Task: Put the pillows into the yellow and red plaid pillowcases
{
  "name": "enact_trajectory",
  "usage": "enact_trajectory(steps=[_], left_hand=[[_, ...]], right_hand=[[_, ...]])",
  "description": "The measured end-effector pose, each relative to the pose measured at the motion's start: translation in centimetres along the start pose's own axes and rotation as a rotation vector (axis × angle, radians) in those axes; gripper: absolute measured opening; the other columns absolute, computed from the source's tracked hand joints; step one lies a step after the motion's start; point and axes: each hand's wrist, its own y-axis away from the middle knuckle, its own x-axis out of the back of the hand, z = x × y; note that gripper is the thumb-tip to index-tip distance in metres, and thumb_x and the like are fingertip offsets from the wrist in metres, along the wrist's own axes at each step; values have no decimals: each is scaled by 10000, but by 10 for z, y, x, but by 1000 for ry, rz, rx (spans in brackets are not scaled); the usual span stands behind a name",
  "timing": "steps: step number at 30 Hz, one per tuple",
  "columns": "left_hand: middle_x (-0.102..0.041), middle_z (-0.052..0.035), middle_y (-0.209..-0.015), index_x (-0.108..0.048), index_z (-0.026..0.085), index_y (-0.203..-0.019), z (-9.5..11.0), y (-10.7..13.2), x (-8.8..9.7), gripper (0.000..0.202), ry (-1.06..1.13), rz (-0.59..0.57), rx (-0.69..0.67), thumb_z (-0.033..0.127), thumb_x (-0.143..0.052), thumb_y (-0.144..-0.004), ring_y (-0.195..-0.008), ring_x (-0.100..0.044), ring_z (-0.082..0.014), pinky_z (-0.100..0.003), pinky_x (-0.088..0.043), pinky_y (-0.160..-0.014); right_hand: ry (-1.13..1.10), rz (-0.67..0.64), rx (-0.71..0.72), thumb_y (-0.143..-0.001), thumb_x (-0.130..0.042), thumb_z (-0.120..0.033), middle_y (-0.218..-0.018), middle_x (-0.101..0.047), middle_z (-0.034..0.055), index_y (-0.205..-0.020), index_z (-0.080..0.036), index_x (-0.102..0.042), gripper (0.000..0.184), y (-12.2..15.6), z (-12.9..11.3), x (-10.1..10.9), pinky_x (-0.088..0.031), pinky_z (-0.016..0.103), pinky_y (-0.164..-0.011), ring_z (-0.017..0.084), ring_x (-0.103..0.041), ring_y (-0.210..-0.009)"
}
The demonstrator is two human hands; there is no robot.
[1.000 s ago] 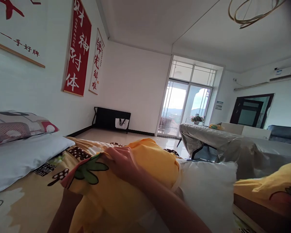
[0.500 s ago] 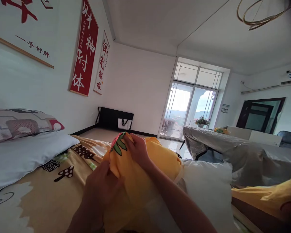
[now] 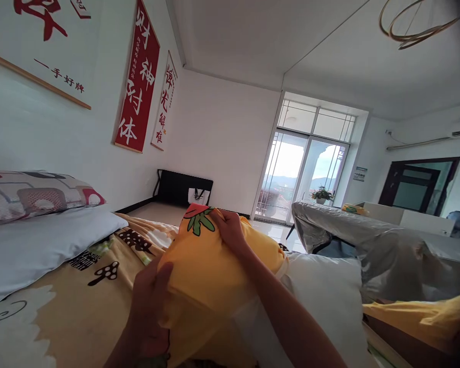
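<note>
Nearest to me, two bare hands hold a yellow cloth (image 3: 203,276) that bulges across the lower middle of my view. The left hand (image 3: 150,290) is closed around its left edge, thumb on the outer face; I cannot see all its fingers. The right hand (image 3: 232,232), higher up, has its fingers bent together on the top edge, gripping it beside a printed green leaf (image 3: 200,223) and a patch of red. Both arms come up from the bottom edge.

Just right of the yellow cloth, and touching it, is a white pillow (image 3: 325,291); I cannot tell whether any of it lies inside. Under and left of the cloth spreads a tan blanket (image 3: 84,317) printed with mushrooms. At far left, a patterned pillow (image 3: 42,197) rests on a plain white one (image 3: 49,245). At lower right lies more yellow fabric (image 3: 437,317).

Beyond, grey plastic sheeting (image 3: 394,266) drapes over furniture. Further off are a black panel (image 3: 182,189) by the wall, a potted plant (image 3: 322,194) and glass doors (image 3: 302,168).
</note>
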Motion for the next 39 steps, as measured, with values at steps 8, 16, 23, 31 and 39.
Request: enact_trajectory(steps=[8, 16, 23, 31, 39], left_hand=[[-643, -121, -1084, -657, 157, -935, -38, -27, -5, 341, -41, -6, 38, 441, -512, -814, -1007, -599, -232, -330, -482, -859], [-612, -2, -708, -651, 184, -768, 26, -4, 23, 293, 201, 63, 266, 395, -758, -595, -707, -563, -163, -208, -433, -587], [-524, 35, -549, -578, 178, -671, 30, 3, 27, 280, 479, -5, 363, 384, -757, -606, -598, -517, -129, -208, -433, -542], [-683, -35, -682, -687, 159, -720, 13, -9, 27, 437, 386, 343, 518, 505, -792, -475, -646, -616, -170, -199, -455, -444], [-720, -45, -872, -734, 165, -840, 7, -2, 19, 477, 470, 323, 535, 503, -808, -511, -850, -655, -196, -215, -543, -651]], right_hand=[[-8, -317, 22, -779, -540, -364, -569, -329, -46, -538, -180, -438, 319, 14, -24, -11, -246, 205, -476, 82, -305, -552], [563, -342, 589, -914, -483, -305, -525, -364, -62, -541, -173, -427, 399, 35, -49, -41, -227, 221, -532, 72, -285, -529], [824, -194, 976, -922, -474, -250, -477, -398, -60, -623, -192, -491, 305, 49, -56, -42, -209, 259, -534, 78, -298, -470], [710, 107, 954, -942, -478, -264, -518, -442, -33, -567, -194, -465, 381, 46, -60, -26, -283, 264, -543, 91, -365, -496], [544, 21, 694, -855, -487, -154, -586, -493, -22, -661, -202, -469, 201, 122, -57, -51, -315, 256, -507, 104, -448, -520]])
